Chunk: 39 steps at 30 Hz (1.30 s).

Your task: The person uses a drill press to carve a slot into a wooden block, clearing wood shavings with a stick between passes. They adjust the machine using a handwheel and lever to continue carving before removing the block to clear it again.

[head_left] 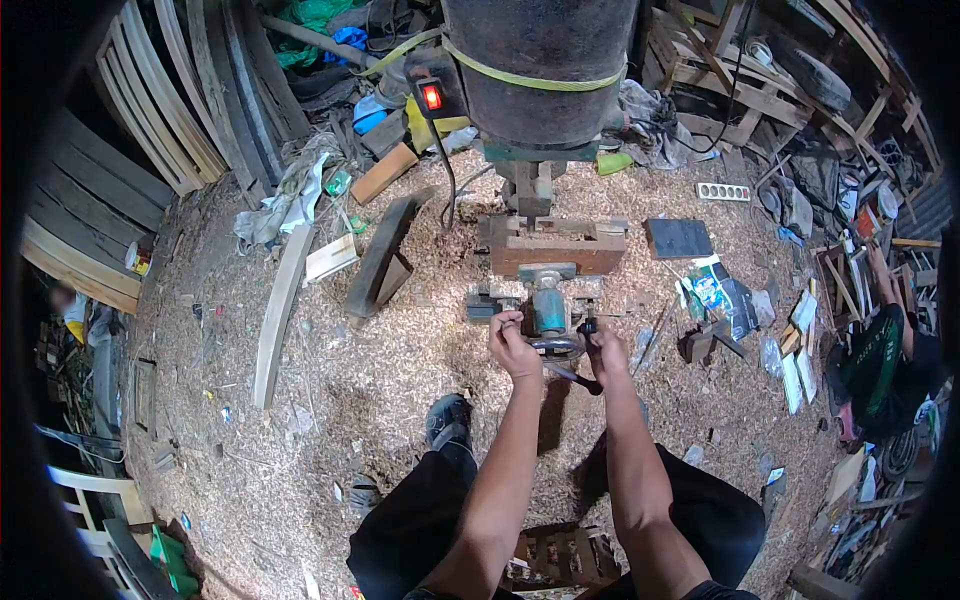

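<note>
In the head view, a dark round handwheel point(557, 348) sits at the front of a machine's vise-like carriage, below a teal cylindrical housing point(549, 311). My right hand point(607, 355) is closed at the wheel's right side, its fingers on a black knob point(587, 327). Left of the wheel, my left hand point(514, 347) has its fingers curled together; what they hold, if anything, is hidden. A dark lever point(575, 377) slants down between my hands. Behind the housing, a wooden workpiece point(560, 258) is set in the carriage, its hollowed top under the machine's spindle point(530, 200).
A large dark machine body point(540, 70) rises ahead, with a lit red switch point(431, 96) and hanging cable. Wood shavings cover the floor. Timber pieces point(283, 315) lie to the left, a power strip point(723, 192) to the right. Another person point(890, 365) is at the far right.
</note>
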Tool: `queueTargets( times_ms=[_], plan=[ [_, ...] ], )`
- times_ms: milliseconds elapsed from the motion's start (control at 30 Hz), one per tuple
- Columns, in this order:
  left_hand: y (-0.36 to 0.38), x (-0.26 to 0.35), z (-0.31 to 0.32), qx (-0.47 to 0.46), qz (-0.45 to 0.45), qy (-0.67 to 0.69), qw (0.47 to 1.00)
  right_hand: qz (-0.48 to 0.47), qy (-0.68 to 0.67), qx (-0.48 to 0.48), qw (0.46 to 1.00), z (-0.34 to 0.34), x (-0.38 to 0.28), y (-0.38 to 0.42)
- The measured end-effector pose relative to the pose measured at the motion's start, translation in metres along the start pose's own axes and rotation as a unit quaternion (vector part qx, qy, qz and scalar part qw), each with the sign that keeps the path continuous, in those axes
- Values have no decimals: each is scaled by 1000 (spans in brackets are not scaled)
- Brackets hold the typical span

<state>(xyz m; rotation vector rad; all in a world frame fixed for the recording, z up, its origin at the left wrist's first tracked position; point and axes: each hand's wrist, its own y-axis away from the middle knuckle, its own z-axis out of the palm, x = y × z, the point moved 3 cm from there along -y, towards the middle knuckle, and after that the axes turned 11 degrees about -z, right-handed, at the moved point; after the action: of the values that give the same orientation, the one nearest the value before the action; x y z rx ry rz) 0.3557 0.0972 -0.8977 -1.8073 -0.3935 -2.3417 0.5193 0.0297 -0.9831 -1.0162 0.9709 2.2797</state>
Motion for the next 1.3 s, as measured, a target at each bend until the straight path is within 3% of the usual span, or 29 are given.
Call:
queueTargets(
  times_ms=[67, 100, 133, 200, 233, 300, 367, 467, 633, 733, 767, 800, 867, 900, 1000, 1067, 1133, 1300],
  plan=[
    [0, -2, 0, -1, 3, -2, 1000, -28, 93, 25, 995, -5, 3, -4],
    [0, -2, 0, -2, 4, -4, 1000, -95, 184, -17, 978, -31, 28, -30],
    [0, -1, 0, -5, 1, -8, 1000, -170, 302, 16, 938, -25, 19, -24],
    [1, 2, -1, -10, -4, -18, 1000, -306, 515, 78, 797, -2, 5, 1],
    [1, 0, 0, -7, -9, -8, 1000, -367, 537, 88, 755, 8, -6, 19],
    [1, -3, 0, -1, -18, 11, 1000, -214, 350, 76, 909, -20, 22, -12],
    [-1, -1, -1, -6, -6, 1, 1000, -76, 186, 14, 980, -18, 28, -16],
    [1, -1, -1, -16, -7, -4, 1000, -228, 491, 41, 840, -2, 12, 3],
    [1, -5, -1, -22, -12, 5, 1000, -235, 615, 76, 749, 14, 1, 19],
    [-1, -3, 0, -16, -15, 5, 1000, -286, 517, 15, 807, 17, -10, 19],
    [-1, -3, 0, -12, -17, 4, 1000, -159, 374, -9, 914, 19, -16, 24],
    [0, -4, 0, -5, -22, 3, 1000, -103, 246, -12, 964, 14, -9, 16],
    [1, -3, -1, -12, -14, 2, 1000, 19, -21, -12, 1000, -8, 17, -8],
    [0, -3, -2, -17, -8, 0, 1000, 23, -62, -34, 997, -6, 16, -10],
    [-1, -5, -2, -18, -7, -1, 1000, -13, 23, -15, 1000, -7, 18, -10],
    [-1, -7, -2, -18, -16, -11, 1000, -71, 164, 16, 984, -7, 17, -12],
    [-2, -9, -3, -18, -17, -17, 1000, -128, 300, 48, 944, 1, 8, -8],
    [-2, -11, -3, -20, -14, -3, 1000, -145, 484, 55, 862, -27, 31, -38]
  ],
)
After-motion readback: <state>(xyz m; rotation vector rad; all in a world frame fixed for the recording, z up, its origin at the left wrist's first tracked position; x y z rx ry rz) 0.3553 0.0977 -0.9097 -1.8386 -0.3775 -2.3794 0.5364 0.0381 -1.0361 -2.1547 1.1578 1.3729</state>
